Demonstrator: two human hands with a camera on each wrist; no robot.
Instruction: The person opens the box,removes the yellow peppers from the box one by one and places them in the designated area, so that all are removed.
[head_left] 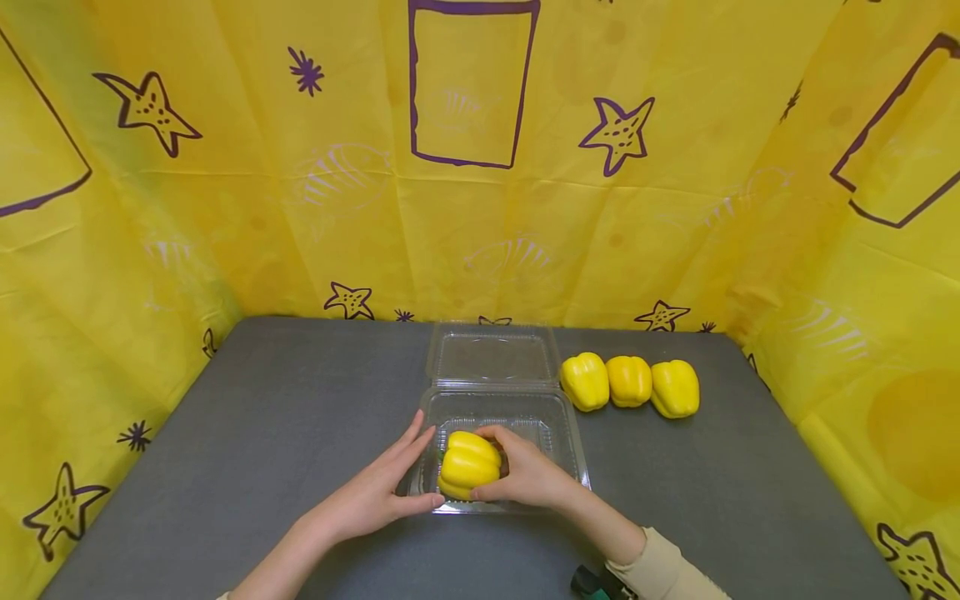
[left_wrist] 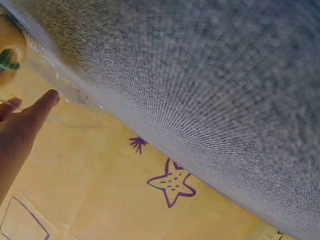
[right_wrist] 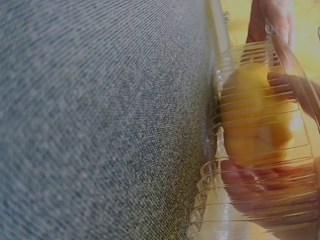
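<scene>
A yellow bell pepper (head_left: pixel 468 460) lies on its side in the left front part of a clear plastic clamshell container (head_left: pixel 576 442). My right hand (head_left: pixel 528 472) grips it from the right, thumb in front and fingers behind. In the right wrist view the pepper (right_wrist: pixel 252 120) shows through the ribbed clear wall. My left hand (head_left: pixel 378 486) is at the container's left side, fingers extended and thumb near the front left corner. The left wrist view shows the pepper's green stem (left_wrist: pixel 9 60) facing left, near the left fingers (left_wrist: pixel 42 104).
The container's lid (head_left: pixel 491 358) lies folded back behind the base. Three more yellow bell peppers (head_left: pixel 630 382) stand in a row right of the lid. A dark object (head_left: pixel 600 583) sits by the right sleeve. Patterned yellow cloth (head_left: pixel 480 208) surrounds the grey table (head_left: pixel 315 392).
</scene>
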